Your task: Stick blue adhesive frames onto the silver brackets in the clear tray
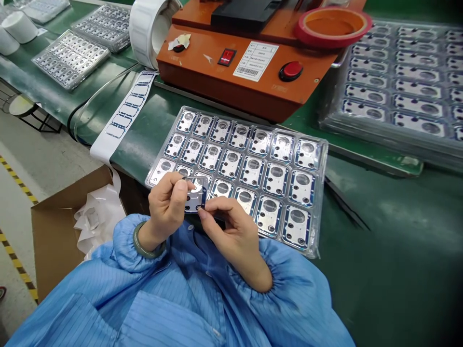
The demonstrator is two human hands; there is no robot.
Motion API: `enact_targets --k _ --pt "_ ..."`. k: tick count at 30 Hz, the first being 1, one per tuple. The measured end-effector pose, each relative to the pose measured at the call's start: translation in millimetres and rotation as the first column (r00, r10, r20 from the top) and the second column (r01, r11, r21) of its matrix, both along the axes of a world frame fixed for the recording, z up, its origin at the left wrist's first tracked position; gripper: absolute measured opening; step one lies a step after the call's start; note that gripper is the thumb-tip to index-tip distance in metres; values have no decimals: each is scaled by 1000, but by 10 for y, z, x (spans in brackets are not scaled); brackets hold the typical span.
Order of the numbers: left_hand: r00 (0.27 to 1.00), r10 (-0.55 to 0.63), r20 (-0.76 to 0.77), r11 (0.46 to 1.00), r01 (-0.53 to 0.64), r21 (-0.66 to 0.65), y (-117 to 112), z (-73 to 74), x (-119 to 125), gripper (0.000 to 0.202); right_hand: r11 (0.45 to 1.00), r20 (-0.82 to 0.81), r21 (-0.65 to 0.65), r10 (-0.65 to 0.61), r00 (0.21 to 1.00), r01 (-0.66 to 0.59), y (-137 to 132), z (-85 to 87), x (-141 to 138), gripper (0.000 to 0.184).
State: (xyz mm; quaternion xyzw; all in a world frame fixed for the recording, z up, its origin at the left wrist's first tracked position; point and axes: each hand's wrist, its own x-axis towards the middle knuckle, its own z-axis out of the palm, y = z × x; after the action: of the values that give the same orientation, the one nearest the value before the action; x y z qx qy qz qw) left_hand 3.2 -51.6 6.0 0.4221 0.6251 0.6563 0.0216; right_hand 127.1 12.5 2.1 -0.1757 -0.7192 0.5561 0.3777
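My left hand (167, 203) and my right hand (235, 236) hold one small metal plate (196, 193) with a blue edge and round holes between them, just above the near left corner of a clear plastic tray (321, 193). The left thumb and fingers pinch the plate's left side; the right thumb and forefinger pinch its lower right corner. The tray lies on the green bench and carries several rows of the same plates. A green bangle sits on my left wrist, and both arms wear blue sleeves.
An orange machine (217, 77) with a red button (291, 70) stands behind the tray. A label roll (144, 29) trails a strip (125, 113) into a cardboard box (54, 231) on the left. Stacked trays (398, 86) lie right; more trays (70, 58) far left. Red tape ring (333, 24) on the machine.
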Motion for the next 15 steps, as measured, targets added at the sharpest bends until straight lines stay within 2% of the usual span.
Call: enact_targets --k 5,10,15 --pt "1000 -1 1 1000 1 18 -1 -18 14 28 1000 15 -4 -2 1000 2 -9 -8 -5 15" --pt "994 67 -82 998 -68 -17 11 2 1 27 1000 46 -11 8 999 -8 -14 2 1 12" --pt "982 130 -138 990 -135 -30 32 4 11 29 998 59 57 -39 998 35 -14 11 24 8"
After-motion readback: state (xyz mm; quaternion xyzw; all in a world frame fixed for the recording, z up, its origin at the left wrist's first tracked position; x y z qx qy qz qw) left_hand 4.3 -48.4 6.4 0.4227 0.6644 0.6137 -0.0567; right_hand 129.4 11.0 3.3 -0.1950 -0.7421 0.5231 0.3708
